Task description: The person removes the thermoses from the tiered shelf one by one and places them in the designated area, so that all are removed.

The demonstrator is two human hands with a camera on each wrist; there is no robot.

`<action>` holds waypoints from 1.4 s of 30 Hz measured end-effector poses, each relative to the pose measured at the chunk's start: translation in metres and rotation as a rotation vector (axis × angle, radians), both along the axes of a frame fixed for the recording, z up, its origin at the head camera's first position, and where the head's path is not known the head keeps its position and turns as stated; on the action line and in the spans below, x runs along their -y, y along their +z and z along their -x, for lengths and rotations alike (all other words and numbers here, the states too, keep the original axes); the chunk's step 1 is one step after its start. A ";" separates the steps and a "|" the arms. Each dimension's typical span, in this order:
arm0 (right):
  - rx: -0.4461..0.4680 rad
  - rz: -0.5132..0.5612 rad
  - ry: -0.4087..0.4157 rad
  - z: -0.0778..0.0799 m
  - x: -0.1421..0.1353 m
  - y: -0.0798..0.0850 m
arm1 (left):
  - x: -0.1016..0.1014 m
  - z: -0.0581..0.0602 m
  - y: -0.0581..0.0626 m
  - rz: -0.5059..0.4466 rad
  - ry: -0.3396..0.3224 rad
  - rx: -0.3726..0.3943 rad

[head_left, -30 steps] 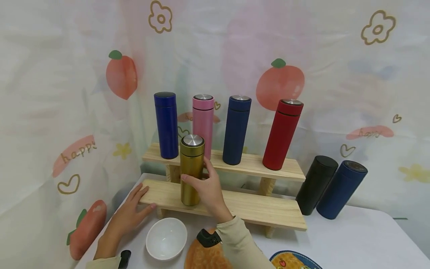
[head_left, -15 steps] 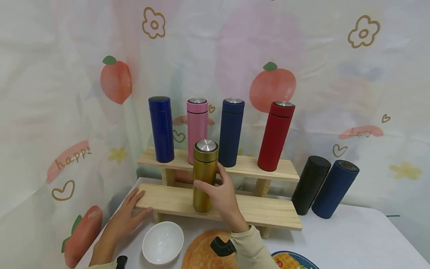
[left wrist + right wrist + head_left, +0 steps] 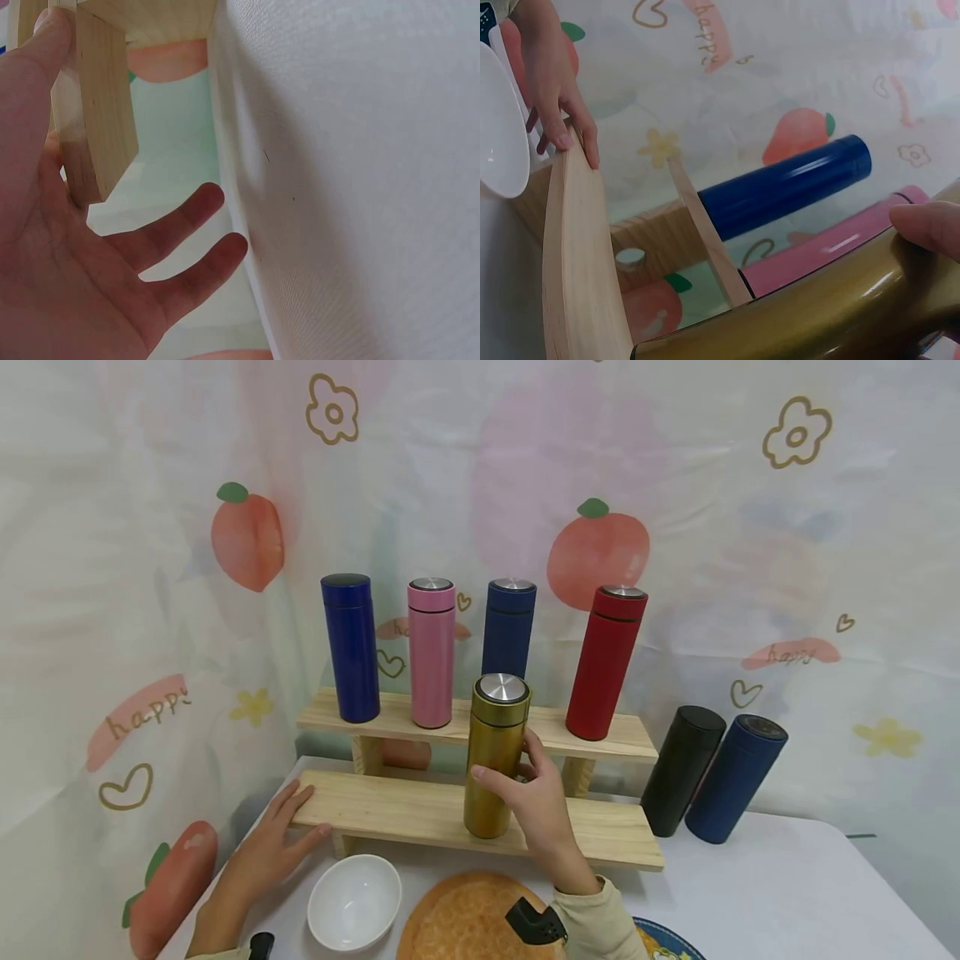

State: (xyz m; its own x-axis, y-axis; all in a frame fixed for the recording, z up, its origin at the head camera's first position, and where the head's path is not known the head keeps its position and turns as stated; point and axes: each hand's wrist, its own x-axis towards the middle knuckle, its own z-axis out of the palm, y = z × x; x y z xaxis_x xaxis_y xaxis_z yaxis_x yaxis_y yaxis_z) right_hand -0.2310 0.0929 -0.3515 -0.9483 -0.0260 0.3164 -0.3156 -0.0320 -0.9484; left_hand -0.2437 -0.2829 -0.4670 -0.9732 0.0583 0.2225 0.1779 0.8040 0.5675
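My right hand (image 3: 536, 797) grips a gold thermos flask (image 3: 491, 785), thumb on its near left side and fingers behind. Upright, the flask is over the lower board of a wooden two-tier stand (image 3: 375, 797); whether its base touches the wood I cannot tell. My left hand (image 3: 258, 852) holds the left end of that board, thumb at its front edge. In the left wrist view two fingers (image 3: 202, 266) stretch out past the board's end. On the upper tier stand a bright blue flask (image 3: 351, 652), a pink flask (image 3: 431, 660), a navy flask (image 3: 510, 631) and a red flask (image 3: 606, 668).
Right of the stand, a black flask (image 3: 682, 772) and another navy flask (image 3: 735, 781) stand on the white table (image 3: 787, 877). In front are a white bowl (image 3: 354, 906), a round tan mat (image 3: 457, 922) and a blue-rimmed patterned plate (image 3: 675, 942). A printed curtain (image 3: 675, 527) closes the back.
The gold flask has moved right along the lower board with my right hand, from before the pink flask to before the navy one. My left hand stays on the board's end.
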 end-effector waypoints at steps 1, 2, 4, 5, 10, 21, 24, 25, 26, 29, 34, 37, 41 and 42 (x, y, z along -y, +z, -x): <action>0.000 0.000 -0.004 -0.001 -0.003 0.000 | 0.000 0.000 0.000 0.000 -0.001 0.003; 0.001 -0.003 -0.011 -0.002 -0.007 0.000 | 0.000 0.000 0.001 0.001 -0.001 0.005; 0.004 -0.011 -0.028 -0.003 -0.013 0.001 | 0.001 0.000 0.001 0.002 -0.001 0.003; 0.007 -0.015 -0.035 -0.004 -0.016 0.001 | 0.001 -0.001 0.001 0.001 -0.003 -0.001; 0.026 -0.046 -0.071 -0.007 -0.033 0.003 | 0.000 -0.001 0.001 0.005 -0.016 -0.018; 0.061 -0.085 -0.117 -0.015 -0.069 0.005 | 0.003 0.002 0.002 0.020 -0.017 -0.004; 0.050 -0.093 -0.135 -0.016 -0.080 0.005 | 0.003 0.001 0.002 0.011 -0.021 -0.006; 0.046 -0.093 -0.141 -0.016 -0.083 0.005 | 0.003 0.001 0.002 0.008 -0.022 -0.006; 0.044 -0.092 -0.150 -0.017 -0.087 0.005 | 0.002 0.001 0.003 0.007 -0.021 -0.002; 0.046 -0.093 -0.184 -0.019 -0.098 0.004 | 0.001 0.003 0.004 0.017 -0.013 0.013; 0.054 -0.115 -0.235 -0.022 -0.117 0.006 | 0.000 0.003 0.005 0.031 0.003 0.034; 0.054 -0.134 -0.256 -0.026 -0.128 0.005 | 0.001 0.002 0.005 0.030 0.003 0.039; 0.055 -0.138 -0.280 -0.031 -0.144 0.004 | 0.001 0.002 0.004 0.020 -0.004 0.043; 0.054 -0.134 -0.289 -0.032 -0.147 0.003 | 0.001 0.002 0.004 0.017 -0.005 0.045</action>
